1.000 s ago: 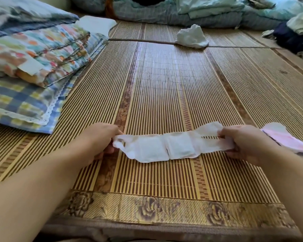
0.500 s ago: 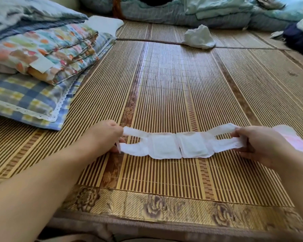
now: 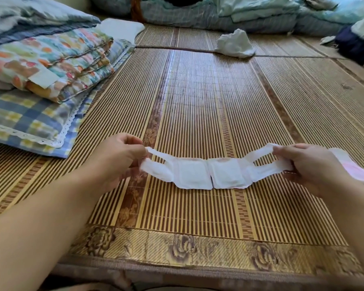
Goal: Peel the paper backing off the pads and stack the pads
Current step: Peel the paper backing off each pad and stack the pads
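A long white pad (image 3: 213,173) with two square centre panels and split strap ends is stretched out just above the bamboo mat (image 3: 198,101). My left hand (image 3: 116,158) pinches its left end. My right hand (image 3: 309,164) pinches its right end. A pink and white pad (image 3: 353,169) lies on the mat behind my right hand, partly hidden by it.
Folded quilts and a checked pillow (image 3: 36,114) are piled at the left. A crumpled white wad (image 3: 234,44) lies on the mat far ahead. Bedding and clothes (image 3: 261,15) line the back and right. The mat's flowered border (image 3: 198,248) runs along the near edge.
Both hands have pulled apart, stretching the white pad longer and flatter, its strap ends opening out. The view has shifted slightly.
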